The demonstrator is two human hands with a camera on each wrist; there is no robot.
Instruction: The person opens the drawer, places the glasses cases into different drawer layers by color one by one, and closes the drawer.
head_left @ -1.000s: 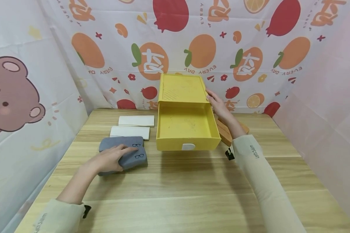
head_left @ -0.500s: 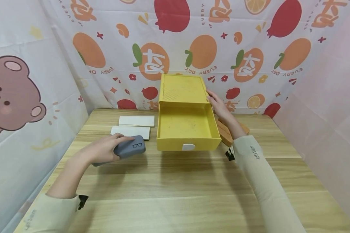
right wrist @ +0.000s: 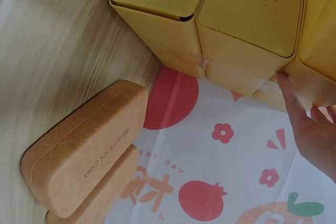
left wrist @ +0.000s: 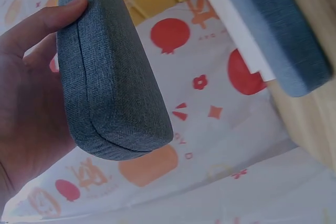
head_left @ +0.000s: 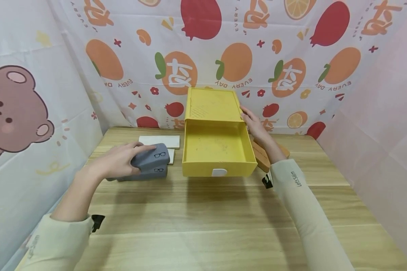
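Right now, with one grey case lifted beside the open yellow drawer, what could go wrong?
The left hand grips the lifted grey case by one end only, so it might slip onto the second grey case. The right hand merely rests on the yellow drawer box, so a bump could shift it.

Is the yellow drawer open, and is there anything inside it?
Open and empty. The yellow drawer is pulled out of its yellow box, and only its bare yellow floor shows inside.
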